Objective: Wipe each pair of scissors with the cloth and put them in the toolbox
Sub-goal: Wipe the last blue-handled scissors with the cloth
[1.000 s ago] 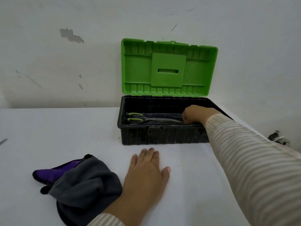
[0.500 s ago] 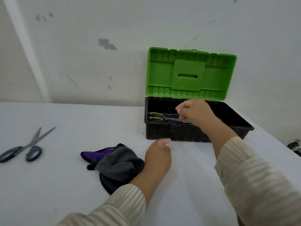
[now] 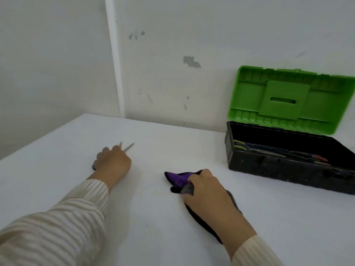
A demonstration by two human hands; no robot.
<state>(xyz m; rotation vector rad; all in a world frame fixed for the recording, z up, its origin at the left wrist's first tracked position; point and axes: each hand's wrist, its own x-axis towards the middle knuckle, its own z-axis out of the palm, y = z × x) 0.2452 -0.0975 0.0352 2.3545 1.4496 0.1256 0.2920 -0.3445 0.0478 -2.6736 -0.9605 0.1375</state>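
Note:
My left hand [image 3: 112,163] lies over a pair of scissors [image 3: 127,147] on the white table, fingers curled around the handles; only the two blade tips and a dark bit of handle show. My right hand [image 3: 208,191] grips the grey and purple cloth [image 3: 177,178], which rests on the table. At the right stands the black toolbox [image 3: 269,166] with its green lid [image 3: 288,98] raised against the wall. Inside it lie scissors with green handles [image 3: 239,145] and others with reddish handles [image 3: 319,159].
The white table [image 3: 153,217] meets the wall at the back, and its left edge runs diagonally at the far left. A wall corner strip [image 3: 115,60] rises behind the table. The toolbox reaches the right edge of the view.
The view has swung left. My right hand left the toolbox and took hold of the cloth. My left hand moved left from the table onto the scissors lying there.

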